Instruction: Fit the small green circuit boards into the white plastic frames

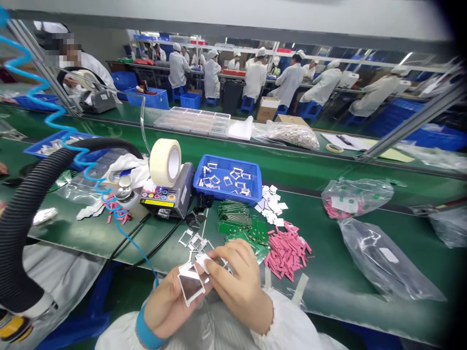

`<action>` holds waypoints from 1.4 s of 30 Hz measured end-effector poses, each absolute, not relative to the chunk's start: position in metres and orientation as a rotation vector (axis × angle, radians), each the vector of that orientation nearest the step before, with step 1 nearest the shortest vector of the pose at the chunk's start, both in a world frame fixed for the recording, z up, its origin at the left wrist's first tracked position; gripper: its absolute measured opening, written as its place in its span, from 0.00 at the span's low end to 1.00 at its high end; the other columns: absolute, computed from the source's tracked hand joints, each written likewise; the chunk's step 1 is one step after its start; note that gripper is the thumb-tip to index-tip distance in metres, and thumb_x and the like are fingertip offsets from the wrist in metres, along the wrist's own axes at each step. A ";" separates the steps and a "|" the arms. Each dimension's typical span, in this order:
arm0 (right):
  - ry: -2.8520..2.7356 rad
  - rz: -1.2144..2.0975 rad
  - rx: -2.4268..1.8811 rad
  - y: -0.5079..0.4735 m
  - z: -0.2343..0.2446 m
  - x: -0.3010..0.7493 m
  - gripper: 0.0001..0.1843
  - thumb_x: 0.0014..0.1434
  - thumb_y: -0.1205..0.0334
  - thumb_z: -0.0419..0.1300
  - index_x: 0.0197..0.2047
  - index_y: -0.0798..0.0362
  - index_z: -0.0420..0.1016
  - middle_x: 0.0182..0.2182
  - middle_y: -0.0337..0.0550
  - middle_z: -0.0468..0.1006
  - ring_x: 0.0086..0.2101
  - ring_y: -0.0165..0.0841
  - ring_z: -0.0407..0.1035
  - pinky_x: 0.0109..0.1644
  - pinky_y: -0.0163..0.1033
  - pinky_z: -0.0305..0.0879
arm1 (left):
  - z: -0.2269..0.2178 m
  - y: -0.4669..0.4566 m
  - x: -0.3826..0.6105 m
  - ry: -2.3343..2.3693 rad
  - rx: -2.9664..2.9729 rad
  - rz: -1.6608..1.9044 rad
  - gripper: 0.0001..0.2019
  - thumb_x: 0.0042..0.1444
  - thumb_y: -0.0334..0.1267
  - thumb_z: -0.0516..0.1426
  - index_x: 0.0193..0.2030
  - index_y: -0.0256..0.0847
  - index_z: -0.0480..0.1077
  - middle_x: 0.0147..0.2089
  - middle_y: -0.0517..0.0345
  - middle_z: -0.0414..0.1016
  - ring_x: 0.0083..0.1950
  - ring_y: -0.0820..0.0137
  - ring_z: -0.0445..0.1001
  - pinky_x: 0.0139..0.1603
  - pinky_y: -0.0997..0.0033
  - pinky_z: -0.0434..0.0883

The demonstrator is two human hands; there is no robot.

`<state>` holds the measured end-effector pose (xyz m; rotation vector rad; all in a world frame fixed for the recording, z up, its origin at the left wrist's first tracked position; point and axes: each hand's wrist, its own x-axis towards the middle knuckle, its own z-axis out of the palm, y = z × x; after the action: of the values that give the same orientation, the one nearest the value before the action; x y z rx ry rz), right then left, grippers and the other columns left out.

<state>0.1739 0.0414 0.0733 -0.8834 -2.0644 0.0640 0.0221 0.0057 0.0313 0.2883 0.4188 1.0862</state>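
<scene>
My left hand (166, 301), with a blue band at the wrist, grips a small display screen in a white frame (191, 283), its dark face turned up. Beside it, the fingers of my right hand (237, 277) pinch a small white square piece (203, 261) against the frame's upper edge; whether the two are joined I cannot tell. White plastic frames (197, 241) lie loose just beyond my fingers. Green circuit boards (259, 231) are piled past my right hand, with a heap of pink strips (288, 253) to their right. White square pieces (272, 204) lie behind that heap.
A blue tray (228, 193) of white frames stands at the back. Left of it a tape dispenser (184, 194) carries a tape roll (164, 163). A black hose (32, 204) and a coiled blue cord (89, 170) cross the left. Plastic bags (392, 257) lie right.
</scene>
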 end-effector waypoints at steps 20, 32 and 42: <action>-2.097 0.442 -0.827 0.036 0.057 0.147 0.12 0.58 0.69 0.55 0.45 0.53 0.74 0.42 0.44 0.79 0.37 0.32 0.74 0.40 0.39 0.69 | 0.046 -0.007 0.000 0.651 0.604 1.101 0.18 0.40 0.50 0.63 0.35 0.39 0.78 0.42 0.48 0.76 0.45 0.56 0.72 0.48 0.58 0.66; -2.034 0.738 -1.165 0.038 0.045 0.150 0.06 0.57 0.65 0.55 0.31 0.51 0.73 0.32 0.41 0.71 0.36 0.33 0.64 0.39 0.40 0.61 | 0.019 0.004 -0.031 0.682 0.427 1.352 0.15 0.45 0.46 0.61 0.37 0.38 0.77 0.50 0.48 0.76 0.57 0.58 0.68 0.59 0.59 0.61; -1.751 1.455 -1.208 0.039 0.040 0.152 0.13 0.62 0.53 0.49 0.37 0.53 0.68 0.29 0.42 0.73 0.26 0.29 0.64 0.27 0.35 0.57 | 0.027 0.002 -0.015 0.540 0.616 1.241 0.19 0.42 0.52 0.61 0.34 0.40 0.77 0.53 0.45 0.72 0.58 0.50 0.64 0.59 0.47 0.57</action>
<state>0.1515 0.0395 0.0404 -1.2082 -1.7509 1.4552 -0.0151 0.0024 0.0269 0.6159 0.5401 1.2411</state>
